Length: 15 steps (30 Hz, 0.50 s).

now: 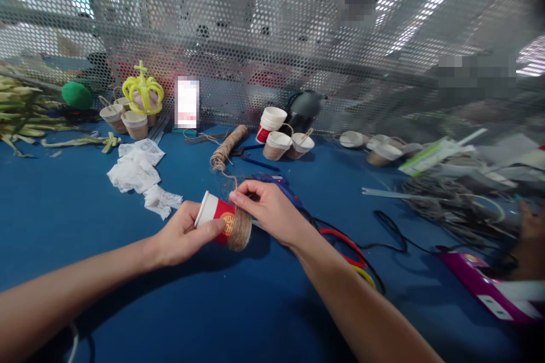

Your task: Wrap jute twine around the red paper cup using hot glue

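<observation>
My left hand (183, 235) is closed around a red and white paper cup (209, 210), which lies tilted on its side above the table. Brown twine (241, 228) is wound round the cup's base end. Thumb and forefinger of my right hand (266, 204) pinch the strand of twine right at the cup's wall. From there the strand runs back to a twine bundle (230, 146) on the table. Behind my right hand lies a blue glue gun (281, 182), partly hidden by the hand.
Twine-wrapped cups (277, 145) stand by a cup stack (272, 119) against the mesh panel (238, 28). Crumpled white cloth (136, 167) lies left, below a yellow crown (143, 93). Cables lead right to a purple power strip (472, 281). Another person's hand (532, 232) shows at the right edge.
</observation>
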Motion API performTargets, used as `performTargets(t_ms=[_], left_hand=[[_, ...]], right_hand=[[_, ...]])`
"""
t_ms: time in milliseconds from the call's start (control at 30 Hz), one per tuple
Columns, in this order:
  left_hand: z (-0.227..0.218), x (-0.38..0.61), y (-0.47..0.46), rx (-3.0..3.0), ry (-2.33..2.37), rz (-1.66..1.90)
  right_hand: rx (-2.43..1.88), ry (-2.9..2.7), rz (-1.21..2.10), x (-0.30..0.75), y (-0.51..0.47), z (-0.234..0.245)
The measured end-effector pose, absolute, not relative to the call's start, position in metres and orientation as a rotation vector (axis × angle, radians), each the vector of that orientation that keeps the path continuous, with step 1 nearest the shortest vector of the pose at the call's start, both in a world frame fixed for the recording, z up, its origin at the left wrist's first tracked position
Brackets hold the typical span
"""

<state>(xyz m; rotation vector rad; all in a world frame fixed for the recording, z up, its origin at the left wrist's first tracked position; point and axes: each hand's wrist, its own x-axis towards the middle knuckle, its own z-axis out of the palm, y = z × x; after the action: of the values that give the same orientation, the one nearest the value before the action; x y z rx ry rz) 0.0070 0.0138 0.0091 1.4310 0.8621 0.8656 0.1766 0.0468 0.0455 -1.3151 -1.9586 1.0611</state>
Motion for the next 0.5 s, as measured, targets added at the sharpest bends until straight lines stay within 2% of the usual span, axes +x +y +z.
performTargets(t_ms=[500], left_hand=[[0.0056, 0.0031, 0.0134, 1.543, 0.858, 0.888]], right_hand=[[-1.329, -1.969, 1.078, 0.1745, 0.0438, 0.0487]])
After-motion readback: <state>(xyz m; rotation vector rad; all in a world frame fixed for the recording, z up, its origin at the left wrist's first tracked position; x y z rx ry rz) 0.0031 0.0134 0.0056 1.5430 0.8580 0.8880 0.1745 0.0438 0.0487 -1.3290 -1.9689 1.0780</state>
